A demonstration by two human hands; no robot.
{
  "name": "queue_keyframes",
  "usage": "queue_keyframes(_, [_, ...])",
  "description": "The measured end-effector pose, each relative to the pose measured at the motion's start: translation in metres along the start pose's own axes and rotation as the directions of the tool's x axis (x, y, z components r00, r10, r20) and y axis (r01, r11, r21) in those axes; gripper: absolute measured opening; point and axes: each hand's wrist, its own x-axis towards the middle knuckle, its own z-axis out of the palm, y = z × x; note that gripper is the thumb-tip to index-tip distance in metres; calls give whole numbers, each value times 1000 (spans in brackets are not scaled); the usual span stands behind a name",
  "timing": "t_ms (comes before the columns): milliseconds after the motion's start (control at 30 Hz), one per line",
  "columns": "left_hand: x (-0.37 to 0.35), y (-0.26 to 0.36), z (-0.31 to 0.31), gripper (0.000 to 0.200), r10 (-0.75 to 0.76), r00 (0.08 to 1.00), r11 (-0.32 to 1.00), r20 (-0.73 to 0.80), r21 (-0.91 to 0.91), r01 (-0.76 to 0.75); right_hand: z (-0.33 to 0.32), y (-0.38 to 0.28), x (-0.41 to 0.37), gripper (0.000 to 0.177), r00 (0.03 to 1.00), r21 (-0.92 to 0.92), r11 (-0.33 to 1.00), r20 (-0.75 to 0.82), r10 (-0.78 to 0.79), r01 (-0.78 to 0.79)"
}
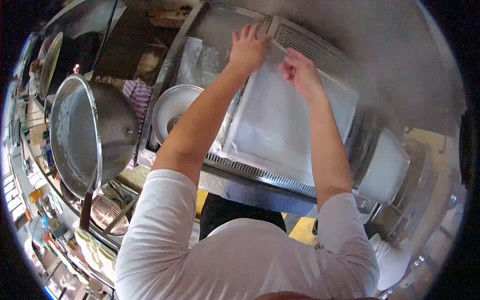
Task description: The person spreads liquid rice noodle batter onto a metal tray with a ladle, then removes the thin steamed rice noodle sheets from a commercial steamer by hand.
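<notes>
The left hand [248, 49] has its fingers spread at the far left corner of a white sheet [275, 122]; whether they grip the edge I cannot tell. The right hand [302, 76] is near the sheet's far edge, its fingers partly curled, and whether they pinch anything is unclear. The sheet lies flat in front of the person, in a rectangular shape over the metal worktop, between a perforated metal panel [312, 44] beyond it and a slotted metal strip [260, 174] on the near side. Left of it, partly behind the left forearm, sits a round metal bowl [165, 104]. Farther left stands a large metal pot [114, 112] beside a striped cloth [136, 94].
</notes>
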Motion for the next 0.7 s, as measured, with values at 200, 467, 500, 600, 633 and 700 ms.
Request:
queue_keyframes(200, [3, -7, -2, 50, 26, 985, 995, 171, 94, -43, 18, 19, 63, 39, 980, 153, 978, 163, 117, -142])
queue_keyframes(467, [10, -10, 1, 56, 44, 978, 981, 206, 174, -81, 62, 95, -129, 17, 912, -311, 914, 229, 340, -262])
queue_keyframes(500, [10, -9, -3, 55, 41, 970, 986, 238, 148, -78, 67, 104, -159, 29, 815, -449, 836, 321, 482, -317])
queue_keyframes(600, [0, -4, -7, 56, 57, 977, 994, 204, 76, -73, 80, 101, -208, 47, 862, -520, 811, 246, 443, -268])
queue_keyframes(633, [-9, -1, -8, 57, 60, 989, 997, 137, 32, -65, 70, 106, -201, 50, 894, -516, 822, 211, 394, -240])
queue_keyframes(700, [-43, 7, -36, 54, 120, 989, 989, 84, -101, -111, 41, 123, -182, 44, 979, -561, 828, 181, 97, 22])
